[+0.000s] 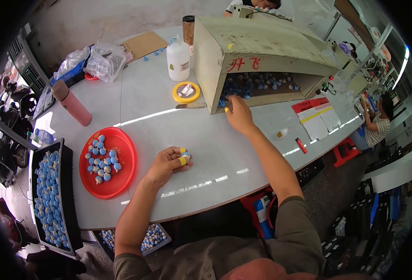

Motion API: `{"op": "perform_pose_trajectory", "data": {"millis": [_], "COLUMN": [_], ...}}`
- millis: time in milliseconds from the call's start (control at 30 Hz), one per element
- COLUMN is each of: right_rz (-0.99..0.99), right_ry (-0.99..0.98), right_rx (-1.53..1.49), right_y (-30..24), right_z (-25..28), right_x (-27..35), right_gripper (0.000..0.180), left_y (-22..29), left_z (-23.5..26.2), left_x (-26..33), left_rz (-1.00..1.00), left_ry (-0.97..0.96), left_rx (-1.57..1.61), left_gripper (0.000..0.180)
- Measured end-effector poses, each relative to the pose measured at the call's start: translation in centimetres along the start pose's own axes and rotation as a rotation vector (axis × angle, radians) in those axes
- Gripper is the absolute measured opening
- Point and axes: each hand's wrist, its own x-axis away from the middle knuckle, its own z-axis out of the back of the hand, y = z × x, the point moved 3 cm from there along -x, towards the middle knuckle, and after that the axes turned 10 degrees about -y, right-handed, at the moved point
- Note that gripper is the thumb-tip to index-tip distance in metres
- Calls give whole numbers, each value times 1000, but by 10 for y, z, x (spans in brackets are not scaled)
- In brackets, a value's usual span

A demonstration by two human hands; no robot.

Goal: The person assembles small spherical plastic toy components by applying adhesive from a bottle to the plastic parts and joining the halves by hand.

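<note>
The left hand (168,163) pinched a small round blue-and-white piece (186,155). Small blue lumps (247,88) lay past the half-curled right hand (238,113); I couldn't tell if it held any.

A tray (125,171) is holding balls (103,151) on the desk (206,140), right of a crate (68,200); a plastic bottle (178,60) is standing left of a cabinet (262,37).

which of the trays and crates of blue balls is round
The red tray on the table, left of the left hand; the black crate beside the table and the gray crate below the table's near edge have straight sides.
</note>
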Motion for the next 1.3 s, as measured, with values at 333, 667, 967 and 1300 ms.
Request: {"op": "perform_pose_trajectory", "data": {"millis": [333,667,967,1300], "right_rz": [-110,72,-139,-14], "right_ry": [-121,-122,-97,-274], "right_rx": [89,170,212,-288], "right_y": [14,-2,-12,-68], "right_z": [-11,-4,-17,-23], "right_x": [7,33,29,51], "right_gripper": [26,20,15,24], "left_y": [-4,-2,-1,-7], "left_z": [6,4,7,5], "left_x": [-1,0,6,-7], "left_rz": [-25,-28,-57,-195], "left_ry": [-2,-2,61,123], "left_rx": [27,1,8,92], "left_gripper": [26,26,30,33]}}
